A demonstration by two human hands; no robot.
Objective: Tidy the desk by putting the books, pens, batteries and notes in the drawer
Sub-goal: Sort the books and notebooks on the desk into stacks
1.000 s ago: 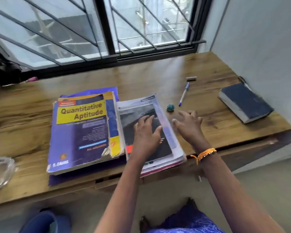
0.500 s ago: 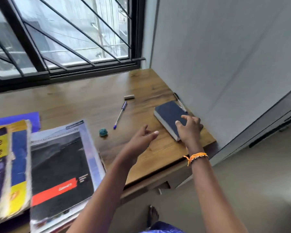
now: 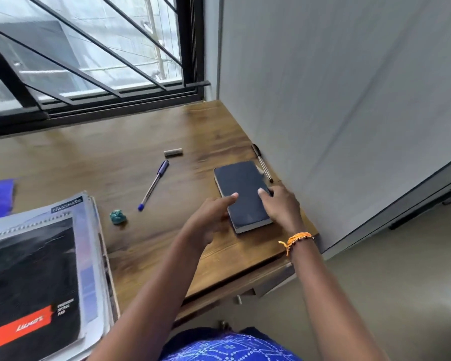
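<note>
Both hands are on the dark blue book (image 3: 241,194) that lies flat near the right edge of the table (image 3: 130,152), close to the wall. The right hand (image 3: 280,204) curls round the book's right side, fingers over the cover. The left hand (image 3: 211,212) reaches in from the left with fingers fairly straight, one fingertip touching the cover; it does not seem to grip yet.

The step in hand looks like picking up this book. A black pen (image 3: 262,162) lies just beside its far right corner, against the wall. Further left lie a blue pen (image 3: 154,183), a small battery (image 3: 173,152) beyond it, and a crumpled teal note (image 3: 118,217). A stack of spiral notebooks (image 3: 37,269) sits at the near left.

The drawer (image 3: 245,285) under the table's near edge appears barely open, if at all. Next, I judge, the book must be lifted clear of the black pen, and the drawer pulled out before anything can go in.
</note>
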